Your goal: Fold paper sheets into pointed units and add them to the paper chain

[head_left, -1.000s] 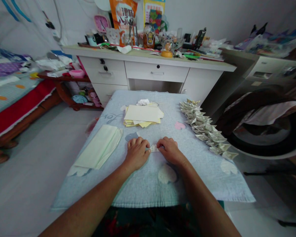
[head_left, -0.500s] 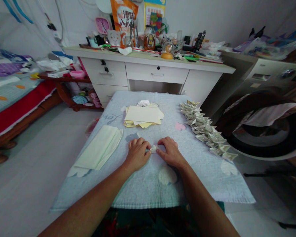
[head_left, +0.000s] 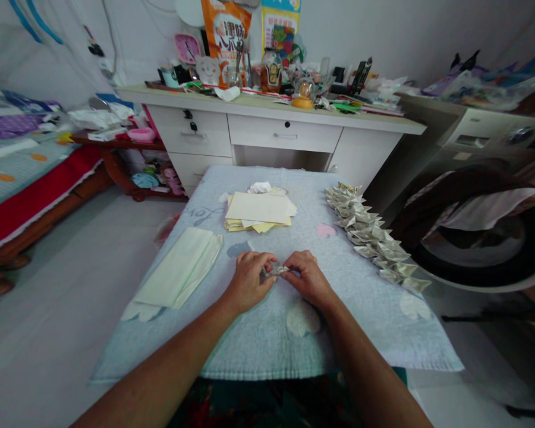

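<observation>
A small piece of folded paper [head_left: 276, 270], pale with grey print, is pinched between my two hands over the middle of the cloth-covered table. My left hand [head_left: 251, 274] grips its left end between thumb and fingers. At its right end, the thumb and fingers of my right hand [head_left: 307, 273] are closed on it. My fingers hide parts of the paper. To the right lie rows of folded paper pieces [head_left: 370, 229] with pointed tips. Beyond my hands sits a stack of cream and yellow paper sheets [head_left: 261, 208]. Left of my hands lies a folded pale green sheet [head_left: 178, 267].
A light blue patterned cloth [head_left: 339, 339] covers the table. Behind it stands a white desk [head_left: 285, 128] crowded with jars and packets. A washing machine [head_left: 481, 148] with its door open is at the right, and a bed [head_left: 31, 172] at the left.
The paper was lower and flatter between my fingertips; now it is lifted slightly and turned, with both hands pinching its ends. My fingers have curled more around it.
</observation>
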Demonstrator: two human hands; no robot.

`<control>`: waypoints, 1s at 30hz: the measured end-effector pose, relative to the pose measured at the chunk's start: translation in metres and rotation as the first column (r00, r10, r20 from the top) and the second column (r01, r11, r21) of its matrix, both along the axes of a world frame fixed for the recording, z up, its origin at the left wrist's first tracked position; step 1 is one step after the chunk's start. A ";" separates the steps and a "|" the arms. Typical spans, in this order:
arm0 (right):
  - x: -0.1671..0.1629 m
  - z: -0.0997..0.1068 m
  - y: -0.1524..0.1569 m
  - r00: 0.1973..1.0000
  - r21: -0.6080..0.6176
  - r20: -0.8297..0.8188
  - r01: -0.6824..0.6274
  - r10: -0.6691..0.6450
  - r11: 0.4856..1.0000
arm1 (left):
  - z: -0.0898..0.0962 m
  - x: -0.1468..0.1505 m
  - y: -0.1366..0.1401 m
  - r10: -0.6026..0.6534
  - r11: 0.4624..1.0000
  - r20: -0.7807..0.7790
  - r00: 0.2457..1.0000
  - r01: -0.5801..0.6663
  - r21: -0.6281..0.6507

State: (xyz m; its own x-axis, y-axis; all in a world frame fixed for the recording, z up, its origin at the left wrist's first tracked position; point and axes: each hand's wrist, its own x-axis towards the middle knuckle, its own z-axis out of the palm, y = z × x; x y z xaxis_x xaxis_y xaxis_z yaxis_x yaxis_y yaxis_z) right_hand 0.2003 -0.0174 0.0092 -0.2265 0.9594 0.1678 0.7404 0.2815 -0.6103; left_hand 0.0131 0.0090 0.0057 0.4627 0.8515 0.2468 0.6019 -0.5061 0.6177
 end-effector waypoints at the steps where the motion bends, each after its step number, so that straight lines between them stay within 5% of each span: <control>1: -0.001 0.000 0.000 0.999 0.005 -0.038 -0.014 0.014 1.000 | 0.001 -0.001 0.001 -0.015 1.000 0.003 1.000 0.015 -0.001; 13: -0.001 0.005 -0.002 0.954 -0.038 -0.296 -0.064 0.050 0.997 | 0.000 -0.008 0.010 0.056 0.948 0.279 0.959 0.037 -0.316; 30: -0.003 -0.006 0.005 0.826 -0.116 -0.561 -0.012 -0.056 0.993 | 0.001 -0.010 0.012 -0.003 0.891 0.411 0.911 0.190 -0.413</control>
